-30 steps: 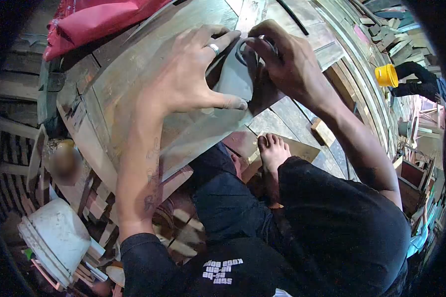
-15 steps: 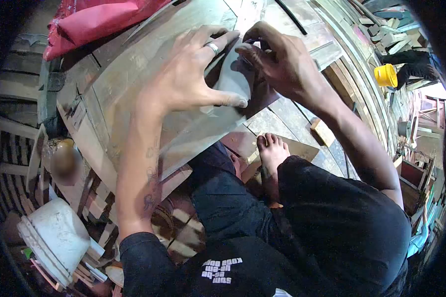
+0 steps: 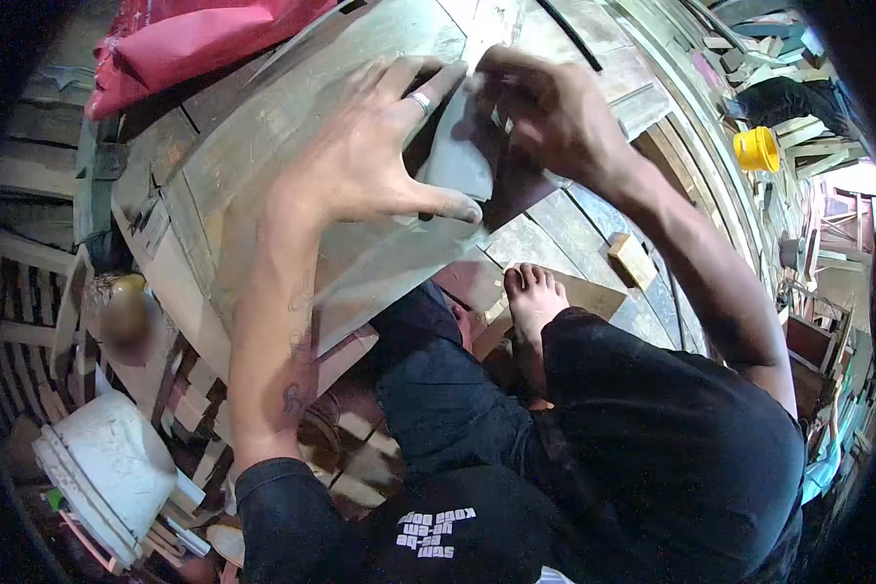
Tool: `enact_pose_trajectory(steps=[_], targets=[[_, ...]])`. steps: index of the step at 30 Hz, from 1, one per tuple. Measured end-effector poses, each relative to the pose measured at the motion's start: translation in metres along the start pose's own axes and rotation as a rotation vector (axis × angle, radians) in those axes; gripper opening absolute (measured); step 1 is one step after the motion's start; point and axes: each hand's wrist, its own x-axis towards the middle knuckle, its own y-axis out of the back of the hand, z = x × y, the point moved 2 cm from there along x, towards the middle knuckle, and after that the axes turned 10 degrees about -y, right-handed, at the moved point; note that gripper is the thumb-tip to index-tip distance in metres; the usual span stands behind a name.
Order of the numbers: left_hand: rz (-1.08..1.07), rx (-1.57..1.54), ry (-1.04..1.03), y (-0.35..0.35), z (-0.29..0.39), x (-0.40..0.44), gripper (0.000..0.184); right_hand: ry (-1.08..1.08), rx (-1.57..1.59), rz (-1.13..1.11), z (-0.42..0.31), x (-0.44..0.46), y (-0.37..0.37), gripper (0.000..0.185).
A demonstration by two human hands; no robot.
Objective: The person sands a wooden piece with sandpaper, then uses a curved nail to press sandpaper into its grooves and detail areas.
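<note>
A pale grey curved piece point(image 3: 462, 161) lies between my hands on a large, thin translucent sheet point(image 3: 389, 268) over wooden boards. My left hand point(image 3: 365, 146), with a ring on one finger, is spread at the piece's left side, fingertips near its top and thumb near its lower end. At the upper right of the piece, my right hand point(image 3: 555, 117) has its fingers bent inward and is partly blurred. Whatever it may hold is hidden. A dark area lies beneath and right of the pale piece.
Red material point(image 3: 190, 54) lies at the upper left. A small wood block point(image 3: 633, 261) is right of my bare foot point(image 3: 535, 297). A white bucket point(image 3: 117, 467) stands lower left. A yellow bucket point(image 3: 756, 149) is at the right, near a person's dark clothing point(image 3: 798, 102).
My right hand has shifted slightly and turned, and the dark loop seen near its fingers earlier no longer shows. My left hand stays nearly in place. The person at the far right has moved.
</note>
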Motion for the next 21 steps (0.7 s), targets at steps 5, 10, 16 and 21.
enact_pose_trajectory(steps=[5, 10, 16, 21], targets=[[-0.018, -0.031, 0.054, 0.000, 0.003, -0.001, 0.117, -0.150, -0.100, -0.150, -0.010, 0.007, 0.003, 0.049], [0.017, 0.021, 0.022, 0.000, 0.001, -0.001, 0.117, -0.002, -0.130, -0.132, -0.017, -0.005, -0.005, 0.037], [0.014, -0.028, 0.036, 0.000, -0.001, -0.001, 0.114, -0.055, -0.105, -0.138, -0.014, -0.015, -0.008, 0.040], [0.015, 0.004, 0.016, -0.002, 0.002, -0.003, 0.114, -0.076, -0.122, -0.124, -0.007, -0.004, 0.002, 0.047]])
